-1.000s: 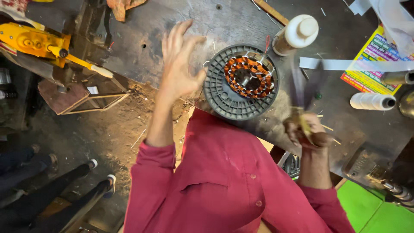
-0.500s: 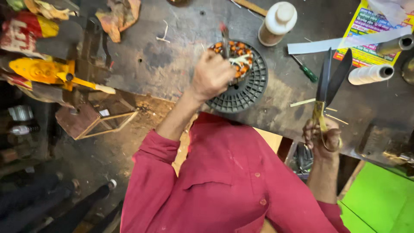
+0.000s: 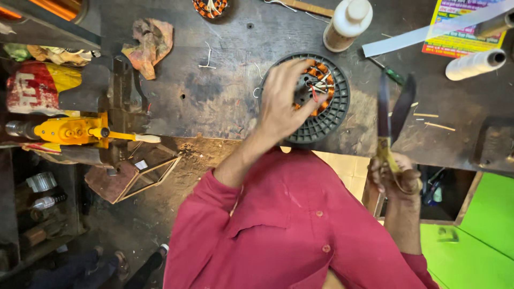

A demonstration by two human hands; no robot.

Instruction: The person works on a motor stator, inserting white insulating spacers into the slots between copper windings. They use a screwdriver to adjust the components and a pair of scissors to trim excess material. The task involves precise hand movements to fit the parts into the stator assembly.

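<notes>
steel scissors (image 3: 393, 115) stay gripped by right fingers (image 3: 383, 171) (blades parted); left hand (image 3: 284, 104) still spread on stator (image 3: 316, 96).

Your bench, far right corner: yellow-pink printed leaflet (image 3: 460, 32) lying flat under a white strip (image 3: 428, 32). Far left: red-yellow printed tin (image 3: 40, 85) on its side. White bottle (image 3: 347, 21) top centre, plain tan label.

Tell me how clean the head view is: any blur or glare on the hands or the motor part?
Head view: left hand slightly motion-blurred over the sharp black coil disc; right hand and open scissors fairly crisp; wide-angle bending at edges; even light, no strong glare.
</notes>
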